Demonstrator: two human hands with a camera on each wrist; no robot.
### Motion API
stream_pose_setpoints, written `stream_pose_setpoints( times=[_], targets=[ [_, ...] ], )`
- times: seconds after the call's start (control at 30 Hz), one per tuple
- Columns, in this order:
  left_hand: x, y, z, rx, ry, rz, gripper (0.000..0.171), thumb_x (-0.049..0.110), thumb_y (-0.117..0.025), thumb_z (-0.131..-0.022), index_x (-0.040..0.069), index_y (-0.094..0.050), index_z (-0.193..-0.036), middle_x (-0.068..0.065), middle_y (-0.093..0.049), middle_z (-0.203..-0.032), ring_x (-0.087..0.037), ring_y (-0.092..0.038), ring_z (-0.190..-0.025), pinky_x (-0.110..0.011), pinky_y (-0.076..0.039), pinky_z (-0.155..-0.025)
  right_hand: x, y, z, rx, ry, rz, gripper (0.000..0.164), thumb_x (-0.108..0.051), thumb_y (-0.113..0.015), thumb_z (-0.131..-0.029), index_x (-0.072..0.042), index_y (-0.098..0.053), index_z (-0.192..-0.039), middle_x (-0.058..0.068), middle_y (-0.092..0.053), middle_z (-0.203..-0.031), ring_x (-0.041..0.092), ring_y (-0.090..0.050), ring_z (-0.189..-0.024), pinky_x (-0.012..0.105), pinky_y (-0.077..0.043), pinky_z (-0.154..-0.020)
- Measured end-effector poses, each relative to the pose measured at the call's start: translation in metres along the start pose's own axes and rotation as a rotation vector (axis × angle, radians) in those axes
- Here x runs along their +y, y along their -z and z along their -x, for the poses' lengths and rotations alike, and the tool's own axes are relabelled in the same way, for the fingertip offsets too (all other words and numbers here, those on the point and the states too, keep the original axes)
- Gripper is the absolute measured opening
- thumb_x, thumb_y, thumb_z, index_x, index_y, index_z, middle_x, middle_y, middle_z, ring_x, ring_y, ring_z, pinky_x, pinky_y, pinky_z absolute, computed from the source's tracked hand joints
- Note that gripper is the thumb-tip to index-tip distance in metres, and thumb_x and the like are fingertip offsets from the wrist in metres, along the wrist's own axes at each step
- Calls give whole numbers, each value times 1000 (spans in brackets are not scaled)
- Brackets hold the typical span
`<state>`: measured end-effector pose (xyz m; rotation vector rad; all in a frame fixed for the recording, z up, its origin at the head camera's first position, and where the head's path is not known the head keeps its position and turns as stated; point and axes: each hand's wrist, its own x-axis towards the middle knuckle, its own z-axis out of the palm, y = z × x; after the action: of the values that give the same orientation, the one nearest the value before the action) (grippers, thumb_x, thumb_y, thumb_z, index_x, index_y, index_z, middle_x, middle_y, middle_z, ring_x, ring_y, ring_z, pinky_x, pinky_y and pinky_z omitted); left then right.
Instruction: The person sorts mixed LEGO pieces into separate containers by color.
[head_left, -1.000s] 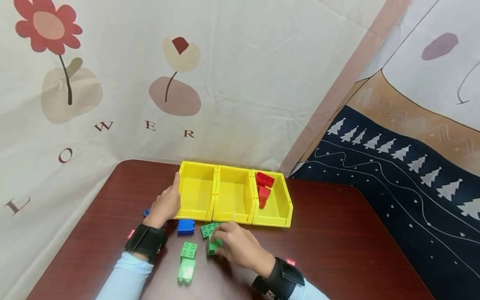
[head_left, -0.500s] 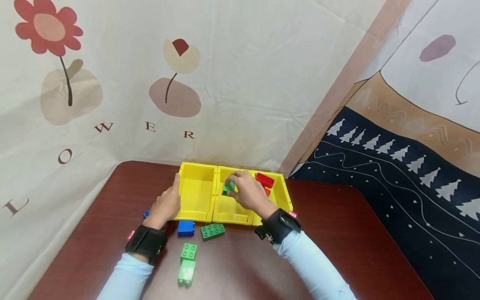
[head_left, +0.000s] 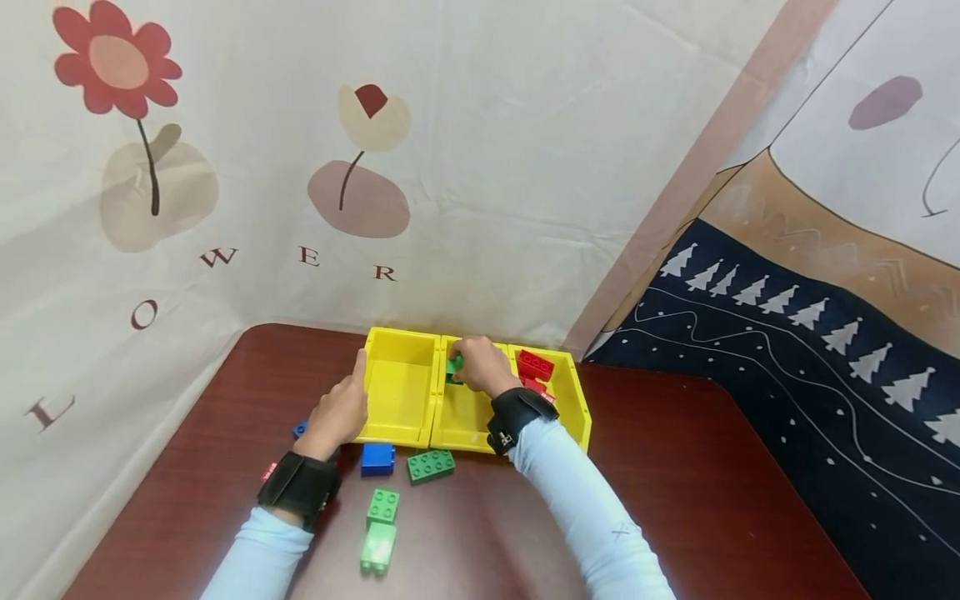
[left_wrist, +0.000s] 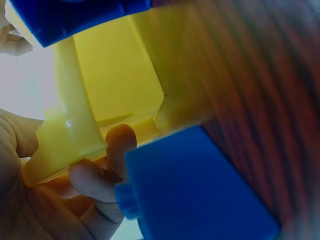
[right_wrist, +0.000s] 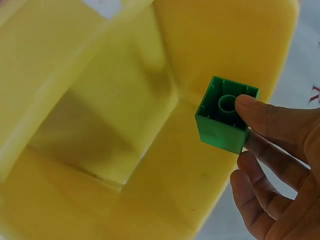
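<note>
right hand [head_left: 480,367] pinches a green brick [right_wrist: 225,114] inside the middle bin [head_left: 461,408]; left hand [head_left: 341,410] clasps the left bin's rim [head_left: 365,367].

Dark wood table [head_left: 675,467]. Blue brick [head_left: 377,458], flat green brick [head_left: 431,465], 2 more green bricks [head_left: 381,521] near front. Red bricks [head_left: 535,371] in rt bin. Flower-print cloth [head_left: 300,167] behind.
</note>
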<state>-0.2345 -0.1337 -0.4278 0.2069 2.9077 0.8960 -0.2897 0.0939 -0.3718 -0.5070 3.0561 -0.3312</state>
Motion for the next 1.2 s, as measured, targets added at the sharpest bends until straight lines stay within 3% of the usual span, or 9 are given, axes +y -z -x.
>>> stream_pose_setpoints(
  times=[0.47, 0.87, 1.2],
  targets=[
    [2, -1, 1, -2, 14, 0, 74, 10, -46, -102, 7, 3, -158, -20, -56, -106, -24, -46, -62, -34, -40, -59, 9, -24, -6, -49, -124, 32, 24, -9, -82, -78, -6, -74, -101, 8, -72, -100, 23, -62, -87, 36, -54, -82],
    [1, 1, 3, 15, 8, 14, 74, 9, -47, -102, 7, 2, -157, -17, -52, -97, -24, -45, -62, -33, -41, -60, 7, -25, -9, -57, -130, 58, 25, -10, -82, -78, -8, -74, -101, 6, -71, -97, 22, -61, -86, 35, -54, -81],
    [0, 2, 3, 12, 5, 29, 73, 8, -45, -102, 7, 3, -158, -17, -53, -97, -24, -44, -60, -32, -40, -59, 8, -12, 3, -46, -50, -79, 24, -12, -75, -85, -5, -74, -108, 12, -71, -114, 26, -65, -95, 36, -54, -80]
  ],
)
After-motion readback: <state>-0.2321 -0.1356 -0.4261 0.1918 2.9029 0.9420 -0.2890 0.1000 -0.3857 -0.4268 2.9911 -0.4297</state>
